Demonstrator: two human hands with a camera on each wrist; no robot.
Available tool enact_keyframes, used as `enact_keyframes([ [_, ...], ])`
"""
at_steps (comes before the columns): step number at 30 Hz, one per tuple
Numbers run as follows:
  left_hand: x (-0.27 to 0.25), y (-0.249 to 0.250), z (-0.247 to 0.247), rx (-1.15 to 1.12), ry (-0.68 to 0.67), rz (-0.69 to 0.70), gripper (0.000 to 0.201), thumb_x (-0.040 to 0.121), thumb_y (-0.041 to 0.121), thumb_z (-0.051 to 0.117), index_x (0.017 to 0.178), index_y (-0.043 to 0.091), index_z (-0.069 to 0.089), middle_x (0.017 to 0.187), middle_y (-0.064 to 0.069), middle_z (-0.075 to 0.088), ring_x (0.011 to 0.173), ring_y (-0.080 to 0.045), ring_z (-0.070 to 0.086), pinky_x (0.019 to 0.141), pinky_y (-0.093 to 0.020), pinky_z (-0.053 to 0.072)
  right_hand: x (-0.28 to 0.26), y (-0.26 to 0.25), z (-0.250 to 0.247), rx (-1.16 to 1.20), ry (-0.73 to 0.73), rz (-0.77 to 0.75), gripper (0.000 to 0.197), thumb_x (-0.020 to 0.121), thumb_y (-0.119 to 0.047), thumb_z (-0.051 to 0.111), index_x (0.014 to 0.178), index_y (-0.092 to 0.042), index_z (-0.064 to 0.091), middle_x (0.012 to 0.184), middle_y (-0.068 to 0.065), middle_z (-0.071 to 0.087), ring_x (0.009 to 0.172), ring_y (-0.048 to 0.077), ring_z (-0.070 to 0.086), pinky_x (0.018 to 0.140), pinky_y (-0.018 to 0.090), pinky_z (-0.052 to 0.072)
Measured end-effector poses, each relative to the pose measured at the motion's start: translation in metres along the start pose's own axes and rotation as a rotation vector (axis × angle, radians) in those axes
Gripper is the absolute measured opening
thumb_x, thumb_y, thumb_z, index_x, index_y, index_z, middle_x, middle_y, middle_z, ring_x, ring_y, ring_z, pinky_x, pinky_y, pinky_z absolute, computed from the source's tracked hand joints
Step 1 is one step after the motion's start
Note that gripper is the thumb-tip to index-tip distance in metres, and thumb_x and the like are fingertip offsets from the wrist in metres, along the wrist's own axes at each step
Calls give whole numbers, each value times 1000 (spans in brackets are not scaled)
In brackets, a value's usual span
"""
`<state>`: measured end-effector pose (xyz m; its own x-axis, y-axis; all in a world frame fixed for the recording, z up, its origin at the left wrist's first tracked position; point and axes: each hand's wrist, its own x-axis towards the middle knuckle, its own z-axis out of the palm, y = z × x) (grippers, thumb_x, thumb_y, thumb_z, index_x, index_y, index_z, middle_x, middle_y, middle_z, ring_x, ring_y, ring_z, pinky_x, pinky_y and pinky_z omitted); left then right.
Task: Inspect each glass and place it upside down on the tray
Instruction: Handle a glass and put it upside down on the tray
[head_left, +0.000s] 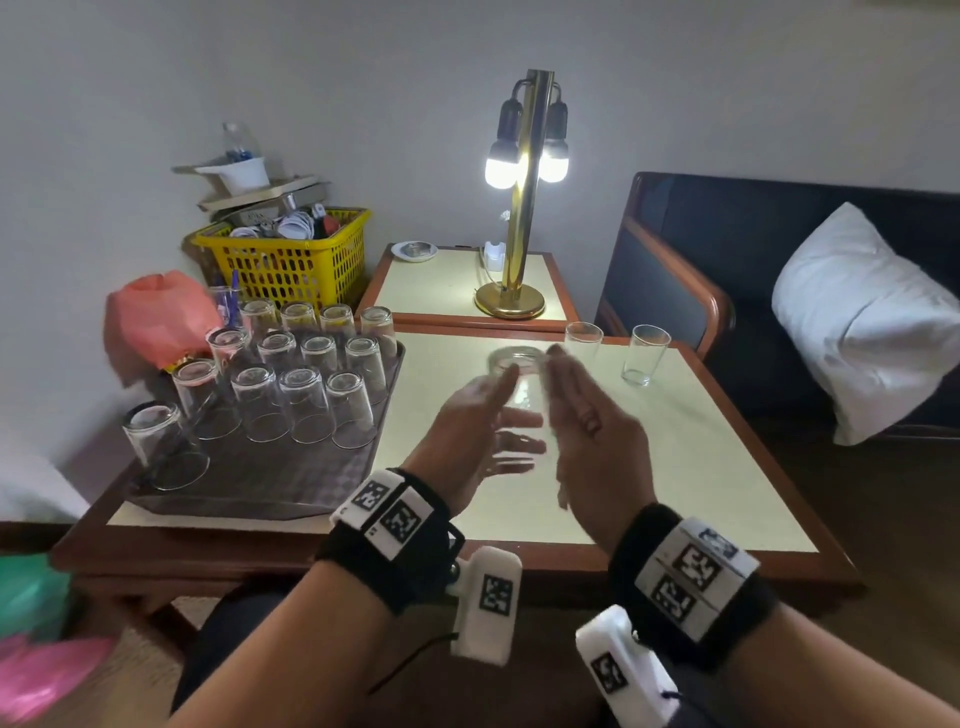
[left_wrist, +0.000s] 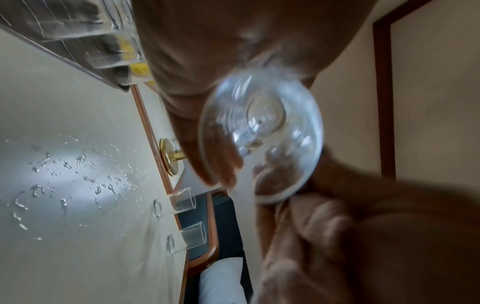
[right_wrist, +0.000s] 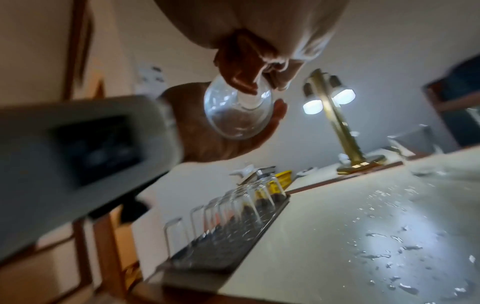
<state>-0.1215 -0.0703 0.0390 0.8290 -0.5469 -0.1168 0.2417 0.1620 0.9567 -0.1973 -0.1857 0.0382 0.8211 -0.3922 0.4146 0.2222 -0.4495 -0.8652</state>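
A pale, wood-edged worktop (head_left: 675, 441) beaded with water drops (right_wrist: 389, 244) carries, at its left, a dark patterned tray (head_left: 291, 478) crowded with inverted clear tumblers (head_left: 304, 402). In the middle, the left hand (head_left: 467, 431) and right hand (head_left: 587, 431) hold a clear glass (head_left: 519, 395) above the worktop, pressed between them by nearly straight fingers (head_left: 506, 382), base up. Farther right stand two upright glasses (head_left: 644, 353); wet glass in so light a hold could slip and break, or knock its neighbours on the packed tray.
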Motion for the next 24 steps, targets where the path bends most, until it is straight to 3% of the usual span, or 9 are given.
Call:
enact_keyframes([
  [3,1,-1,4,-45,141,121,58,78,63,68,117,20,60,103,-10,69,79,-19,67,72,-35,53,-3,-7,2,-29,2,-24,47,105,-15,51,148,-32,44,148,-12,54,106,15,61,102,46,52],
  [6,4,3,-2,-107,112,59,67,84,77,57,121,20,60,118,-20,70,98,-28,70,84,-43,55,-14,-10,5,-82,-88,-111,48,104,-13,49,150,-28,44,151,-15,47,131,10,56,108,28,48],
  [8,2,4,-3,1,-7,26,63,86,68,65,125,20,57,117,-19,70,98,-29,71,81,-41,55,4,-5,-2,-51,-22,1,46,105,-16,49,149,-27,46,149,-8,52,113,13,64,93,27,56],
  [10,4,4,-2,31,19,73,65,76,61,77,124,21,58,106,-11,70,84,-21,70,74,-36,55,8,-7,-4,2,15,63,47,105,-15,50,149,-29,46,148,-11,54,95,11,63,79,25,58],
  [14,6,4,0,-11,70,13,61,91,74,53,130,27,54,119,-15,69,104,-32,71,87,-46,56,-12,-3,4,-5,-55,-16,49,103,-9,51,149,-25,47,150,-20,46,128,8,58,106,23,47],
  [16,2,-3,3,37,-28,-26,54,95,64,58,128,22,52,115,-16,70,98,-31,72,82,-42,56,-1,1,-2,82,31,89,44,104,-17,53,147,-27,50,148,-16,51,109,16,61,92,32,51],
  [18,2,-6,5,20,4,36,59,81,61,71,121,21,56,102,-11,68,80,-23,68,72,-35,54,1,0,-4,82,59,99,43,104,-21,53,146,-33,51,146,-14,55,94,11,56,82,27,49],
  [21,7,-5,3,-37,95,34,59,86,75,59,117,25,59,111,-14,69,93,-29,71,85,-44,58,-17,-4,0,44,-44,-12,46,104,-17,52,147,-30,48,148,-20,49,107,-3,61,90,20,52],
  [24,2,-7,4,25,-37,-54,52,96,63,57,124,20,57,114,-19,70,97,-33,71,85,-43,58,-4,2,-6,84,53,67,43,104,-18,54,146,-28,50,145,-22,51,102,10,63,89,33,53],
])
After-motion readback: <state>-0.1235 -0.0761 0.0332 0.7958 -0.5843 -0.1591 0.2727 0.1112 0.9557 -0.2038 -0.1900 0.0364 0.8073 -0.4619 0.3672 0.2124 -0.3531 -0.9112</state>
